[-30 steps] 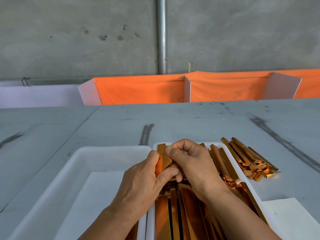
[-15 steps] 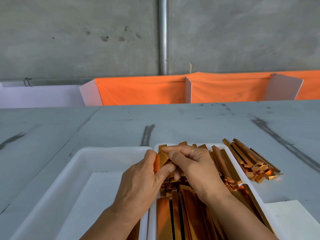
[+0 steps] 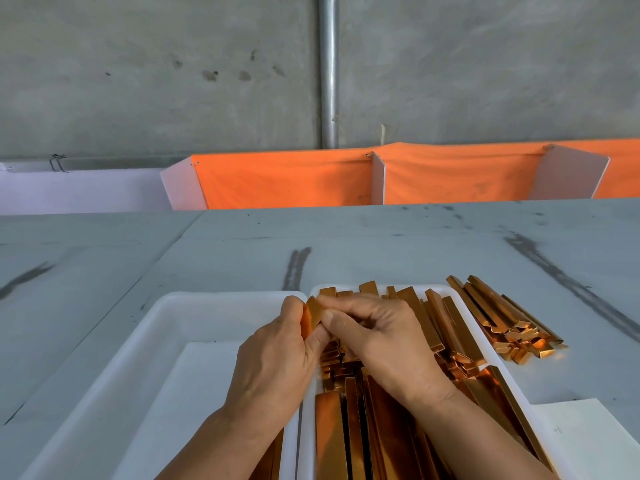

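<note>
Between the left hand (image 3: 273, 362) and the right hand (image 3: 388, 341) I see a shiny copper-orange foil strip (image 3: 313, 311). Right of the right hand, the loose heap of folded strips (image 3: 502, 323) glints the same copper-gold. The rectangular plastic tray (image 3: 207, 306) under the left hand is plain white. Beyond both hands, the flat table (image 3: 381, 244) is pale grey-blue with dark smeared streaks, and the cloth barrier (image 3: 284, 181) is vivid orange.

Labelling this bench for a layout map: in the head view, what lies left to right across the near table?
left white tray → left hand → pinched copper strip → right hand → loose pile of copper strips → white sheet
</note>
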